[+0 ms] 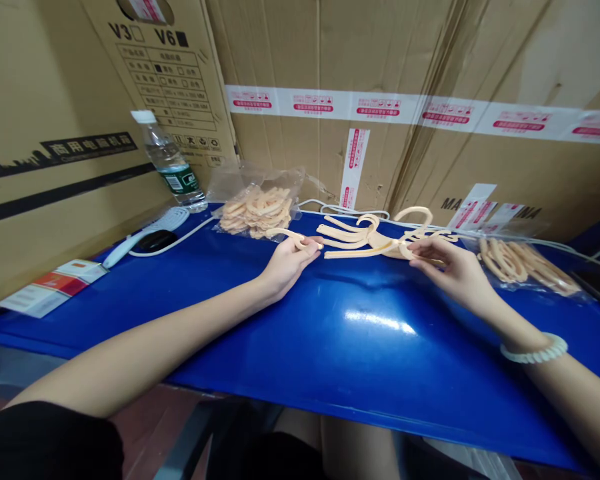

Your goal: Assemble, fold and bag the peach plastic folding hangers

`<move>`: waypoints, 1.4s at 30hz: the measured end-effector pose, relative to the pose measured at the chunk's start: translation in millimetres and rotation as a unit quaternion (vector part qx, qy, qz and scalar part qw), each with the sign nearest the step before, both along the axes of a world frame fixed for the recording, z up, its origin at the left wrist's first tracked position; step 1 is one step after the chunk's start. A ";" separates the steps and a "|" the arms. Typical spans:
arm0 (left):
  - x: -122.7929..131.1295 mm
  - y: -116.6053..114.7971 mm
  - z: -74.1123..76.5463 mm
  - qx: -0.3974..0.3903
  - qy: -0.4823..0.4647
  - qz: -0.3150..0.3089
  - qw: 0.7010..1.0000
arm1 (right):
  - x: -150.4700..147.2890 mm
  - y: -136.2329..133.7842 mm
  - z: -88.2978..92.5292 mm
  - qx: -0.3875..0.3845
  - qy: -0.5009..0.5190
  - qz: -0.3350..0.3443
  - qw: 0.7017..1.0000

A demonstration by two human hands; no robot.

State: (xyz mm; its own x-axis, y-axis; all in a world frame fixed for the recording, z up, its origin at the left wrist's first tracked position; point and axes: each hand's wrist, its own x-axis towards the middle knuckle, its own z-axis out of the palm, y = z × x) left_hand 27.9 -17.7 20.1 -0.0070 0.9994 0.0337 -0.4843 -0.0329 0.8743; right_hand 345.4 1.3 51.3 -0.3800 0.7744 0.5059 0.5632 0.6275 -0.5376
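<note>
My left hand (286, 268) is closed in a pinch around a slim, curved beige plastic hanger arm (281, 232). To its right lies a loose group of beige plastic hangers (347, 235) with hooks and arms overlapping. My right hand (450, 268) has its thumb and fingers closed on the near hanger (375, 252) of that group, by its middle. Behind my left hand, a clear plastic bag (255, 208) holds many similar beige parts. Another clear bag of beige pieces (527, 265) rests to the right of my right hand.
The blue tabletop (300, 347) carries a water bottle (177, 170), a pale blue hairbrush (147, 233), a black mouse (153, 241) and a red-and-white box (55, 287). White cables (330, 208) run along the back. Large cardboard boxes (300, 53) wall off the rear and left.
</note>
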 end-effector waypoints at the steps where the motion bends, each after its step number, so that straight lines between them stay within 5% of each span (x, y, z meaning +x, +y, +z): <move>1: 0.1 -1.3 1.2 -0.003 -0.014 -0.027 1.000 | 1.4 0.2 0.5 0.014 -0.004 -0.003 1.000; 5: 1.1 -6.7 6.4 -0.005 -0.044 -0.097 0.994 | 3.7 0.3 1.7 0.055 -0.026 0.002 0.998; 12: 1.2 -8.8 9.0 -0.016 -0.041 -0.131 0.990 | 0.8 -2.3 4.1 0.066 -0.013 0.009 0.998; 30: 0.3 -7.9 7.4 -0.059 -0.020 -0.094 0.994 | -7.2 -8.0 6.4 0.143 -0.059 0.025 0.988; 42: 1.6 -10.7 7.5 -0.055 0.021 -0.044 0.997 | -11.9 -14.2 8.5 0.095 -0.068 0.022 0.993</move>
